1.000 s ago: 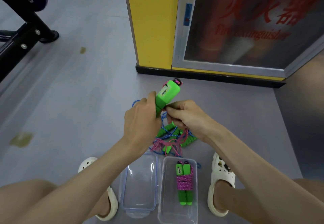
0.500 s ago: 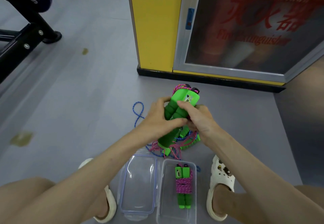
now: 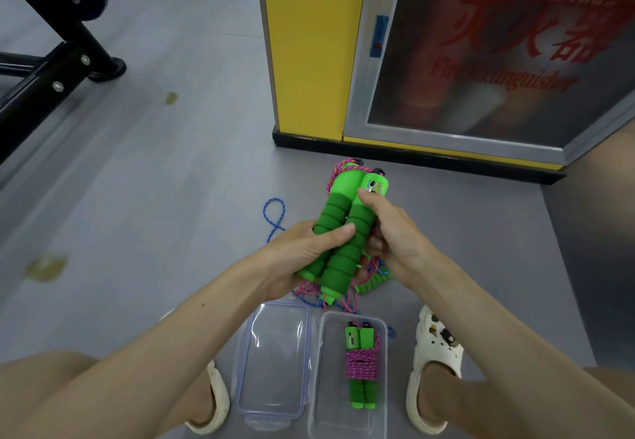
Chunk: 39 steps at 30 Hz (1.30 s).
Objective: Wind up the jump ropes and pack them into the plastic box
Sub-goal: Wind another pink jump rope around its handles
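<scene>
The left hand [image 3: 302,253] grips 2 green foam handles [image 3: 343,232] of a jump rope side by side, its fingers curled under them and its thumb laid across their front. The right hand [image 3: 395,235] holds the right handle from the side, thumb pressed just below the small display near its top. A pink rope [image 3: 338,167] loops out of the upper ends of the handles. Both hands are above the grey floor [image 3: 171,180], just beyond the plastic box [image 3: 330,394]. In the box lies 1 wound rope [image 3: 361,363], pink cord wrapped round its green handles. The clear lid [image 3: 275,352] lies touching the box's left side. A blue rope [image 3: 275,215] and more tangled cord lie on the floor beneath the hands. A white clog [image 3: 433,363] stands right of the box.
</scene>
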### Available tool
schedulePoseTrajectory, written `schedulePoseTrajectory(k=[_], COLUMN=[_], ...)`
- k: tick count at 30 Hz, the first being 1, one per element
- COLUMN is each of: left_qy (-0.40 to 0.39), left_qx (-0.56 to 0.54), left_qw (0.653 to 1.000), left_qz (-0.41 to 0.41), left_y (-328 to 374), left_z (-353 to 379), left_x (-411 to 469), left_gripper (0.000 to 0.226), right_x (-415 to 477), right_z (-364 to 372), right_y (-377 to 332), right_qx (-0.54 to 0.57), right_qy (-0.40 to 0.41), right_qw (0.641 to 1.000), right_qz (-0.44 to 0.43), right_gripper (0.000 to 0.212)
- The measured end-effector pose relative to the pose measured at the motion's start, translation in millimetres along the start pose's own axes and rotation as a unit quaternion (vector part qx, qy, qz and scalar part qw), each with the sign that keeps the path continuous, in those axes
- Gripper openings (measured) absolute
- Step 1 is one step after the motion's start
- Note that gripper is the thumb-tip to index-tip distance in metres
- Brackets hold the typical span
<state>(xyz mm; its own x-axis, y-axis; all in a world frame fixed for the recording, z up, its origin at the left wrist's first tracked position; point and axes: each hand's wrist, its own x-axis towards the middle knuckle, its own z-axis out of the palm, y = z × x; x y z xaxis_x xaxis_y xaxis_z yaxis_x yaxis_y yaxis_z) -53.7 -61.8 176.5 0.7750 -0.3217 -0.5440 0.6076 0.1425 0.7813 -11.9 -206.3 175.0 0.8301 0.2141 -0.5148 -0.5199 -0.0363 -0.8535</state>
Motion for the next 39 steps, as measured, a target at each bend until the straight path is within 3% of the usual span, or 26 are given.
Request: schedulePoseTrajectory(k=[7,10,14,16,18,21,23,25,26,28,31,34,39], left_qy=[-0.023,0.007,0.06,0.067,0.069,0.085,0.106,0.125,0.131,0.154,0.232,0.291,0.336], left_qx=[-0.04,-0.032,0.017,0.024,0.036,0.047,0.05,0.08,0.094,0.117,0.261,0.425,0.534], left_qw=[0.999,0.999,0.997,0.997,0.996,0.995,0.993,0.988,0.986,0.979,0.931,0.848,0.765], left_qz=[-0.005,0.017,0.038,0.034,0.031,0.031,0.029,0.032,0.038,0.057,0.105,0.127,0.131], left_y=[-2,0,7,12,16,20,21,22,23,23,20,15,8], left_z=[0,1,-6,-11,-15,-22,-26,-28,-28,-27,-25,-20,-13], left_x=[-2,-3,-3,-4,-6,-7,-7,-7,-7,-4,2,6,9], left_gripper=[0.035,0.032,0.02,0.02,0.021,0.024,0.027,0.029,0.029,0.025,0.022,0.029,0.038], right_x=[2,5,7,8,7,5,4,6,7,7,4,1,0], right_z=[-2,-5,-12,-17,-21,-26,-28,-27,-25,-21,-13,-10,-8], right_y=[3,3,-2,-4,-6,-10,-9,-6,-6,-9,-12,-12,-11], right_qx=[-0.012,-0.018,-0.075,-0.093,-0.102,-0.204,-0.358,-0.433,-0.427,-0.338,-0.182,-0.165,-0.181], right_qy=[-0.015,-0.03,-0.019,-0.009,-0.006,-0.031,-0.021,0.034,0.062,0.084,0.037,0.02,0.005], right_qw=[1.0,0.999,0.996,0.995,0.995,0.976,0.922,0.88,0.88,0.922,0.981,0.986,0.983], right_qz=[-0.008,-0.017,-0.035,-0.023,-0.012,-0.066,-0.142,-0.19,-0.199,-0.171,-0.06,-0.017,0.002], right_gripper=[0.04,0.042,0.077,0.085,0.073,0.031,0.021,0.018,0.016,0.015,0.02,0.02,0.026])
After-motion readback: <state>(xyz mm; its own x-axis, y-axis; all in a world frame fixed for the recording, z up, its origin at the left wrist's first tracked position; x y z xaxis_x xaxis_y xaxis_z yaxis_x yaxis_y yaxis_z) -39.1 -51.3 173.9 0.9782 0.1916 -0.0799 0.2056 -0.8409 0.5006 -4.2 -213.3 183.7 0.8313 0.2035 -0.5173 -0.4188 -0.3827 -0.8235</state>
